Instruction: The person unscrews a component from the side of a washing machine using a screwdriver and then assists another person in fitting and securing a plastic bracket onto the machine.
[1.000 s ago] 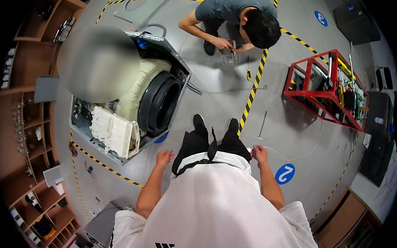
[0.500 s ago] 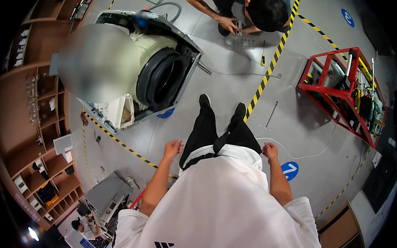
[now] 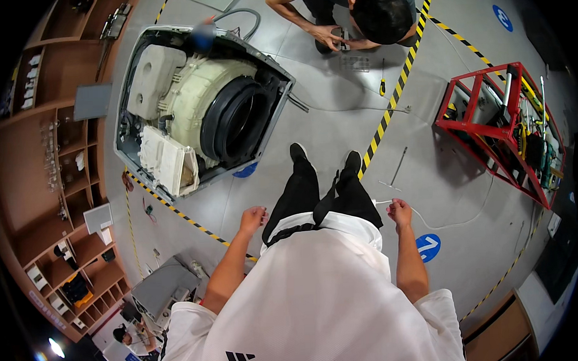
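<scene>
My left hand (image 3: 254, 218) hangs beside my left thigh, its fingers loosely curled in and nothing visible in them. On the other side, my right hand (image 3: 399, 212) is held out from my right leg, also with curled fingers. A white cord (image 3: 431, 227) on the floor passes behind that hand in the picture; I see no grip on it. Ahead to the left lies an opened washing machine (image 3: 204, 107), its pale tub (image 3: 200, 88) and black rubber door gasket (image 3: 233, 119) exposed. Neither hand touches it.
A crouching person (image 3: 379, 15) handles a small part beside a clear tray (image 3: 355, 63). Nearby lie a yellow-handled screwdriver (image 3: 382, 86) and a T-handle wrench (image 3: 398, 170). A red tool cart (image 3: 491, 122) stands right, wooden shelves (image 3: 46, 157) left. Another person (image 3: 136, 338) sits lower left.
The large blurred round shape over the washing machine is gone, baring its left side. My right hand has moved slightly up and outward. The left hand stays nearly where it was.
</scene>
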Available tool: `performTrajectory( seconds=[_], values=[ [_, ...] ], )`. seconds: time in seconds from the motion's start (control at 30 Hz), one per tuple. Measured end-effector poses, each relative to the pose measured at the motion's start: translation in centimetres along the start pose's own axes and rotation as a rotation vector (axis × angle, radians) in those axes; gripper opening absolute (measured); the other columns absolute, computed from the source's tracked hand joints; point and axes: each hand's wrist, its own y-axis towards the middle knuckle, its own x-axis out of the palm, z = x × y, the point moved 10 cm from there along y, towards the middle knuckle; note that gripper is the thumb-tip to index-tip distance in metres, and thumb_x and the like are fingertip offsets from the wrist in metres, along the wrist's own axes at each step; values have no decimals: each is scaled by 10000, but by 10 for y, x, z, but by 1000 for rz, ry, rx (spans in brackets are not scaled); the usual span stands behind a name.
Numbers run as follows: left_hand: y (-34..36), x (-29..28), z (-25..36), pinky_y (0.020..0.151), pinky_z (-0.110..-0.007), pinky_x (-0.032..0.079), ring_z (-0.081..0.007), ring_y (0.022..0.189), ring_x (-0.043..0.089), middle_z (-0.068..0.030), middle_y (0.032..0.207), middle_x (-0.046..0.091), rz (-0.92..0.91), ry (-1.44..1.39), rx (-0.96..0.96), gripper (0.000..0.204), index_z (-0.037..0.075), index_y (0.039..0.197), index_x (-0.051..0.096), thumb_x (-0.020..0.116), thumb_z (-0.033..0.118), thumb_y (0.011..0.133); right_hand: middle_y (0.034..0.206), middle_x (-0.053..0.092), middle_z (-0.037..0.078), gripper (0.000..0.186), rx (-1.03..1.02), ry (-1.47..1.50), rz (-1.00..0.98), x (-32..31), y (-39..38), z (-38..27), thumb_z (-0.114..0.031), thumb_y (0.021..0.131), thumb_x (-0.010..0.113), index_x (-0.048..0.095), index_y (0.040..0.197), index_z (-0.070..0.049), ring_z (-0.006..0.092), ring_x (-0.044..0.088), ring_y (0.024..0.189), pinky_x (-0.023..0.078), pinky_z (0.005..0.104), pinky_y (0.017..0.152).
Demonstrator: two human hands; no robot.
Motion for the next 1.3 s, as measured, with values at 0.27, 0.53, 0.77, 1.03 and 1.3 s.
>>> performTrajectory(
  seconds=[0.27,0.53,0.77,1.03,1.3],
  values=[
    [20,-9,82,606,-238,458,-83,686,586,-15,847,645,-39,64,69,268,55,987,624,542,294,898,749,594,-2,146,92,5,57,18,-37,42,-238,885,573,595,946,-108,113,577,644,480,282,582],
    [22,-5,54,601,-245,465,-88,668,581,-8,821,633,-55,49,18,254,56,984,620,531,280,904,754,596,11,145,107,21,54,15,-32,50,-221,881,578,594,958,-99,117,580,623,496,279,575],
    [6,7,6,567,-244,461,-81,625,573,4,779,627,-10,40,-71,227,66,947,629,522,261,901,780,605,32,173,14,30,8,6,-12,11,-223,887,574,583,976,-76,130,612,637,500,282,571],
    [-4,39,-7,578,-243,463,-82,617,566,3,786,628,26,-34,-46,226,70,934,634,525,264,898,778,611,29,167,7,-40,-12,-26,9,5,-216,885,572,584,984,-82,127,618,645,499,281,585],
    [-4,73,-16,548,-250,458,-90,610,547,-6,746,613,36,-35,8,236,66,930,638,536,276,901,770,611,21,155,38,-104,0,-59,9,11,-214,887,563,588,975,-89,125,617,650,500,282,590]
  ],
)
